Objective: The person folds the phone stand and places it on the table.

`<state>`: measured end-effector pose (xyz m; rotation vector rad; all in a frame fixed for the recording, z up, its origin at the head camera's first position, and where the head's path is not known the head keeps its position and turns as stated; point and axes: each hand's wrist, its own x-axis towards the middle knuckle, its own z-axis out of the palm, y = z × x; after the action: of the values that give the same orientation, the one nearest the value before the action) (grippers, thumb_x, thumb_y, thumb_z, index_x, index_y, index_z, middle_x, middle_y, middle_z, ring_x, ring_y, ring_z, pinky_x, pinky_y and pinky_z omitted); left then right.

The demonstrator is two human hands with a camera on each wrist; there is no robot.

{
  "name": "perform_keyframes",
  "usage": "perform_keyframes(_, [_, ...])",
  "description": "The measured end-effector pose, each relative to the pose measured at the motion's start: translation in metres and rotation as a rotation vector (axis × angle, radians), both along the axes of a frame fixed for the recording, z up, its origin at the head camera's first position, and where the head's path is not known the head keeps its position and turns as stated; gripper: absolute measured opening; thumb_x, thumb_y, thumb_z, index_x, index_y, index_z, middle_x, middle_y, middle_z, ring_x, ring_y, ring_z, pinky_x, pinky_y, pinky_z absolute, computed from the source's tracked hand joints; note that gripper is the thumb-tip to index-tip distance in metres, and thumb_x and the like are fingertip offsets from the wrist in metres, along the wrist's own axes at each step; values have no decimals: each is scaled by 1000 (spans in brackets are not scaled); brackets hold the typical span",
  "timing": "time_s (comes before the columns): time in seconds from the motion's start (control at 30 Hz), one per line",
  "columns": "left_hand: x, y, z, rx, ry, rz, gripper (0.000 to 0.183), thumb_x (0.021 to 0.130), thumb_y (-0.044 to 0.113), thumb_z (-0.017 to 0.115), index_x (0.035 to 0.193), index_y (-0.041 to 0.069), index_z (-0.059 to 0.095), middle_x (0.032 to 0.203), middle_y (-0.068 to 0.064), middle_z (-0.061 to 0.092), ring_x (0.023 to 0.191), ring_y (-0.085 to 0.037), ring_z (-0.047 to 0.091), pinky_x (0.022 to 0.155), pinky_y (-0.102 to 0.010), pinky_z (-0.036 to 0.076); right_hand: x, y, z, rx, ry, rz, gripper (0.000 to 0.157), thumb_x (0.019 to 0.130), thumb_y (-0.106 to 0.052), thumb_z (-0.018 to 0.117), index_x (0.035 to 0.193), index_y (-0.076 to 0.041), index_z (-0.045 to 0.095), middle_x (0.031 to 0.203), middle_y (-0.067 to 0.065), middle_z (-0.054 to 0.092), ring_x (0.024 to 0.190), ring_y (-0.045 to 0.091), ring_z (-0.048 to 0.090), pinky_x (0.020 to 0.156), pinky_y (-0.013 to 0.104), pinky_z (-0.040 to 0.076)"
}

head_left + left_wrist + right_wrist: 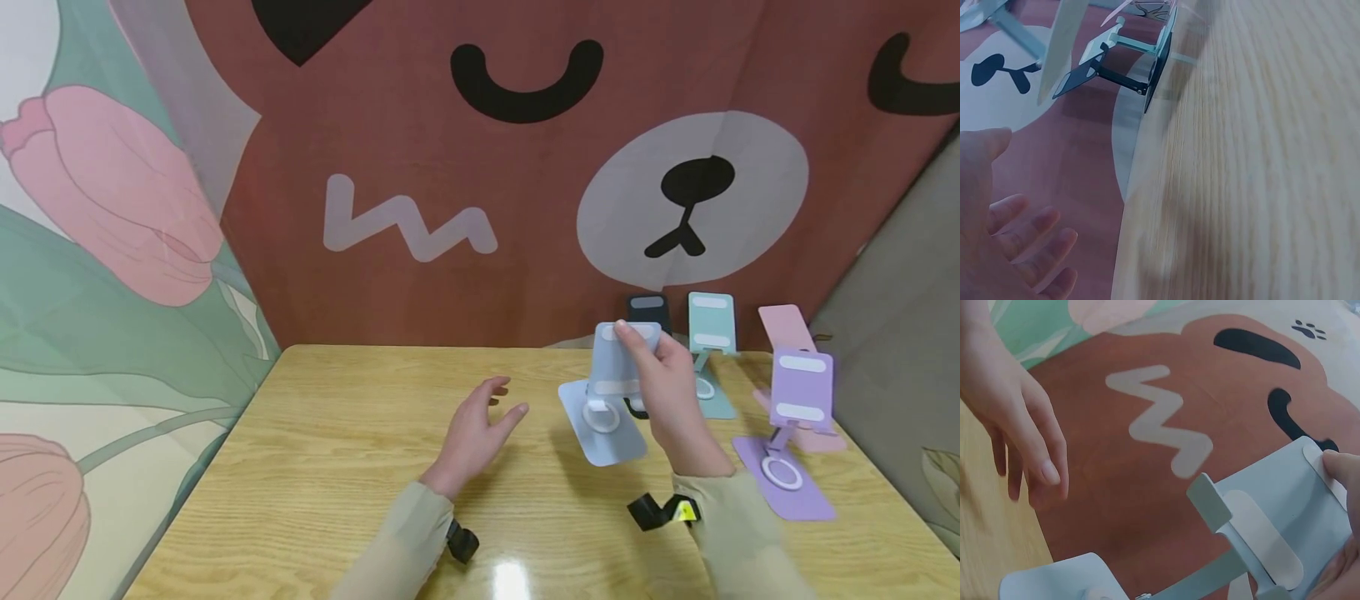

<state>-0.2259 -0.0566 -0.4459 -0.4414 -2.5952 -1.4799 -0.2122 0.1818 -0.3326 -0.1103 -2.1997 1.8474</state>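
Observation:
A light blue folding phone stand (615,362) is pinched at the upper edge of its top plate by my right hand (675,404). Its base plate, with a white ring (602,417), hangs above the table with a shadow beneath. In the right wrist view the thumb presses on the pale pad at the top plate's end, and the hinged arm (1204,578) runs down to the base. My left hand (476,433) hovers to the left of the stand, apart from it, fingers loosely bent and holding nothing. The left wrist view shows its spread fingers (1038,234).
On the right of the wooden table (337,467) stand several similar stands: black (648,307), teal (712,321), pink (786,327) and purple (802,387). The black one is partly hidden behind the held stand. A printed bear cloth (525,192) hangs along the back edge.

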Motion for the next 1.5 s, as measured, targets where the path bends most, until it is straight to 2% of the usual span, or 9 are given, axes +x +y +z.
perform_keyframes(0.37, [-2, 5, 0, 25, -9, -4, 60, 102, 53, 56, 146, 12, 51, 137, -8, 59, 122, -29, 55, 98, -47, 46, -10, -24, 16, -55, 110, 48, 53, 101, -50, 60, 125, -3, 61, 122, 9, 58, 110, 22, 50, 97, 50, 38])
perform_keyframes(0.57, [-3, 8, 0, 68, -4, -3, 53, 105, 50, 51, 143, 12, 55, 131, -4, 62, 116, -26, 58, 95, -45, 49, -13, -33, 23, -47, 129, 67, 53, 101, -50, 59, 125, -3, 61, 120, 9, 59, 109, 23, 50, 96, 49, 39])
perform_keyframes(0.67, [-3, 8, 1, 127, -33, -3, 51, 108, 49, 45, 142, 13, 56, 127, -1, 63, 113, -23, 60, 93, -44, 50, -16, -38, 26, -43, 146, 72, 53, 101, -50, 60, 124, -3, 62, 119, 10, 60, 107, 24, 52, 93, 48, 41])
perform_keyframes(0.8, [-3, 10, 4, 245, -91, -18, 50, 109, 48, 40, 141, 12, 56, 125, -4, 64, 112, -27, 62, 95, -46, 50, -21, -45, 28, -14, 184, 81, 53, 100, -50, 62, 122, -2, 62, 117, 11, 61, 104, 26, 54, 90, 47, 43])
perform_keyframes(1.0, [-8, 17, 8, 431, -143, -73, 51, 112, 40, 36, 137, 1, 57, 120, -17, 66, 104, -39, 67, 93, -53, 51, -25, -52, 29, -14, 213, 86, 52, 99, -50, 63, 121, -2, 63, 116, 11, 63, 102, 27, 55, 89, 48, 44])
perform_keyframes(1.13, [-10, 21, 10, 518, -193, -80, 54, 113, 39, 32, 136, -3, 56, 116, -19, 66, 96, -36, 69, 90, -50, 54, -27, -58, 28, -22, 222, 94, 53, 99, -52, 63, 121, -3, 64, 116, 10, 63, 103, 27, 55, 89, 49, 44])
perform_keyframes(1.27, [-10, 23, 14, 531, -202, -84, 57, 114, 40, 26, 132, -5, 57, 111, -16, 66, 92, -32, 70, 87, -46, 56, -25, -66, 26, -55, 224, 101, 52, 98, -51, 64, 119, -3, 64, 114, 11, 63, 101, 27, 56, 88, 48, 44])
perform_keyframes(1.37, [-10, 24, 15, 529, -200, -81, 61, 113, 42, 24, 132, -5, 58, 112, -16, 67, 96, -32, 70, 87, -45, 56, -23, -72, 23, -65, 232, 117, 50, 99, -49, 64, 118, -3, 65, 112, 11, 64, 101, 27, 57, 87, 48, 45])
perform_keyframes(1.5, [-12, 25, 15, 509, -211, -5, 65, 111, 49, 26, 133, -2, 60, 115, -16, 68, 98, -24, 66, 85, -41, 54, -19, -79, 17, -73, 227, 135, 47, 100, -47, 64, 116, -3, 65, 110, 11, 65, 100, 27, 57, 86, 48, 46])
